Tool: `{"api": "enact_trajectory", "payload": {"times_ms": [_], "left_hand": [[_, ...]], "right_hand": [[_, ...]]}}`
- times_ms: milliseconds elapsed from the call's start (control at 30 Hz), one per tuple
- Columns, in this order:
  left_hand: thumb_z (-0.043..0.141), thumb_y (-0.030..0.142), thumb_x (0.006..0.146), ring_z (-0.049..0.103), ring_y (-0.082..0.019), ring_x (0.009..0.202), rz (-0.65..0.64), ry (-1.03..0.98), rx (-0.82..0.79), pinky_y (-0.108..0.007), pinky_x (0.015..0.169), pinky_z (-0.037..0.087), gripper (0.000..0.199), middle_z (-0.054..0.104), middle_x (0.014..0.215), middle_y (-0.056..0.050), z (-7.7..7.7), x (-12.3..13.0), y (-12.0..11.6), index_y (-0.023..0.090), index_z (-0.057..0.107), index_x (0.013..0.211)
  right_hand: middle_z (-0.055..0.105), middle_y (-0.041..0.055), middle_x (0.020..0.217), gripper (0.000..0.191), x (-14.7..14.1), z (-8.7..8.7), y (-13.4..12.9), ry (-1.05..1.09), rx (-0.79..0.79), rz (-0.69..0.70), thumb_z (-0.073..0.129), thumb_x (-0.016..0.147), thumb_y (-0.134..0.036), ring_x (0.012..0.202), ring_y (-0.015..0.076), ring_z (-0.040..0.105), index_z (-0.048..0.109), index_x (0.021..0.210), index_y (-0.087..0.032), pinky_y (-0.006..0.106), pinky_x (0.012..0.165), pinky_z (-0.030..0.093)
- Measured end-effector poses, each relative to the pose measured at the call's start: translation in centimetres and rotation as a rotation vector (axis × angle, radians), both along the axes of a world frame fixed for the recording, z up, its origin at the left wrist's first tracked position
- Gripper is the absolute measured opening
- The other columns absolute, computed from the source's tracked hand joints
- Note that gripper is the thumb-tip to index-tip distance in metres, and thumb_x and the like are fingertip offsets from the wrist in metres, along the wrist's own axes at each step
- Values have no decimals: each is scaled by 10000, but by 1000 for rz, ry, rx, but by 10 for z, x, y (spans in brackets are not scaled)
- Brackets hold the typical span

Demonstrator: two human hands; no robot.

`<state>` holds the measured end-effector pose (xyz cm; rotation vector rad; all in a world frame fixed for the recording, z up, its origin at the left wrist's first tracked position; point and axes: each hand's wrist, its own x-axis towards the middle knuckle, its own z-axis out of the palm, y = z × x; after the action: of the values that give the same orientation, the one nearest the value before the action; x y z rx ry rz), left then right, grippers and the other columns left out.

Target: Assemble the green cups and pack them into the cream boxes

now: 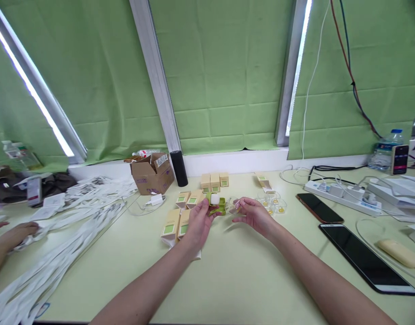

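Note:
My left hand (200, 223) grips a small open green case (222, 206) between thumb and fingers, above the middle of the table. A white rounded block (214, 199) shows at the case's upper left part. Just to the right, my right hand (254, 214) pinches a small clear piece (233, 208) whose kind I cannot make out. Behind that hand sit several clear plastic cups with yellow centres (271, 206). Small tan boxes with green labels (169, 224) stand beside and behind my left hand, partly hidden by it.
More tan boxes (214, 182) and one lying box (263, 182) are at the back. A cardboard box (152, 175) and black cylinder (179, 169) stand by the wall. White straps (68, 239) and another person's hand (21, 234) are left; phones (366, 257) and a power strip (343, 195) right.

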<state>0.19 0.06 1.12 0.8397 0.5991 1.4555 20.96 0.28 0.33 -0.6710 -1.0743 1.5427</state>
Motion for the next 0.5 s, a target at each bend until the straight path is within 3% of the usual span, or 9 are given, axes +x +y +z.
{"api": "enact_trajectory", "payload": {"times_ms": [167,333,400,500], "left_hand": [[898,421,781,713,-183,816,25,28,-4,-319,767,597,359,773,878,-80,-1,-1,0,125,762,933],[868,451,811,707,-185,856,-20,90,46,-302,774,584,370,782,975,-114,-2,2,-4,119,780,950],[854,455,826,700,-184,875,-32,113,67,-298,776,576,373,781,1013,-124,-2,2,-6,117,783,965],[843,458,838,692,-188,888,-46,132,78,-305,781,571,376,775,1037,-129,-2,3,-8,116,784,984]], "right_hand": [[662,69,868,208,1,-1,2,243,96,33,740,779,-349,835,230,666,627,672,-211,379,747,560],[677,86,862,115,10,-2,3,366,69,-16,653,736,-306,737,233,630,610,665,-227,420,718,548],[698,85,869,64,12,-3,3,391,56,-30,646,708,-292,719,230,631,647,722,-230,407,702,545],[746,98,909,224,12,-4,1,406,15,-49,649,718,-309,712,223,644,718,916,-229,382,679,541]]}}
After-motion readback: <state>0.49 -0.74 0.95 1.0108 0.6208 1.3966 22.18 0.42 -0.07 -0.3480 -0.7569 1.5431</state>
